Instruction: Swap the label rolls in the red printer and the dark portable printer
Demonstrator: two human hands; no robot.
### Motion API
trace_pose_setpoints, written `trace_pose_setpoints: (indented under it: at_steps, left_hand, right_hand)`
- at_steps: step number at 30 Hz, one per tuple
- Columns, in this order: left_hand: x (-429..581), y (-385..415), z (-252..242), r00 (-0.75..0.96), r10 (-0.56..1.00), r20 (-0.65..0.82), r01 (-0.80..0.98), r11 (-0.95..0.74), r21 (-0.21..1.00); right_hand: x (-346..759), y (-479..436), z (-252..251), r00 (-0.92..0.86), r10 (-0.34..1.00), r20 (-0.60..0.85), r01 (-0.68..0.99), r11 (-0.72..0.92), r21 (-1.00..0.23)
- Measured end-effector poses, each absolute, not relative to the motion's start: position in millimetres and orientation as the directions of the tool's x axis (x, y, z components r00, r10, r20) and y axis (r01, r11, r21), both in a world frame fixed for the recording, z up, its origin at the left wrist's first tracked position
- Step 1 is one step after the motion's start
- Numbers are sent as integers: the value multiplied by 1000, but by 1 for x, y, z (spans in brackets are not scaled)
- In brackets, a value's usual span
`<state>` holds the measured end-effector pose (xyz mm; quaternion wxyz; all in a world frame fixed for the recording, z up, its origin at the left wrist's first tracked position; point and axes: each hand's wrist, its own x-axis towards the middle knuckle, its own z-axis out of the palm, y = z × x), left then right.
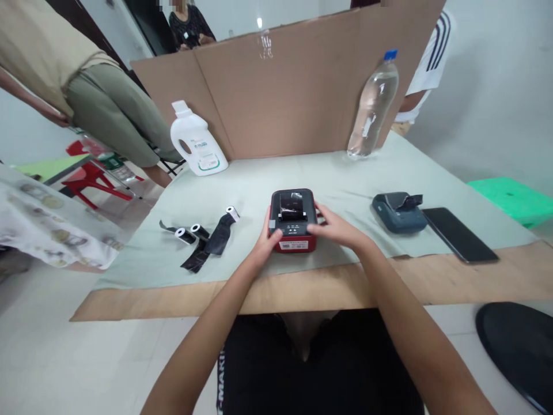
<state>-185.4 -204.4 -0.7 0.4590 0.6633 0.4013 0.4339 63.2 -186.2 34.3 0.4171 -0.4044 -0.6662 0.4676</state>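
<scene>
A small red and black label printer [295, 225] stands on the pale cloth, with a dark glossy strip [292, 205] at its top slot. My left hand [266, 242] grips its left side, thumb on the front edge. Around the right side is my right hand [334, 227], its thumb at the front corner. To the left lie several paper rolls [185, 235], with loose black strips [219, 235] beside them. A dark blue-grey portable printer [400, 215] sits to the right, a crumpled black strip sticking out of its top.
Right of the blue-grey printer lies a black phone [460, 235]. A white jug [203, 147] and a clear bottle with a blue cap [372, 109] stand against a cardboard screen [285, 92]. People are beyond the table. A green stool [514, 199] and black round seat [518, 351] are at right.
</scene>
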Motion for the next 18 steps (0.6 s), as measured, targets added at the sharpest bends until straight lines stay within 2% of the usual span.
trace_pose_setpoints:
  at_steps: [2, 5, 10, 13, 18]
  left_hand:
    - [-186, -209, -1, 338, 915, 221, 109, -272, 956]
    - [-174, -203, 13, 361, 899, 247, 87, -296, 951]
    - [-107, -153, 58, 338, 848, 407, -11, -429, 903]
    - [-53, -103, 74, 352, 789, 504, -123, -495, 860]
    - [29, -30, 52, 335, 761, 556, -184, -526, 830]
  right_hand:
    - [69, -206, 44, -436, 861, 263, 190, 374, -908]
    - [76, -214, 58, -431, 835, 342, 216, 463, -860]
    - [122, -169, 105, -337, 861, 380, 327, 486, -811]
    - [168, -125, 138, -317, 883, 347, 426, 459, -779]
    - [235, -65, 140, -232, 942, 242, 655, 335, -677]
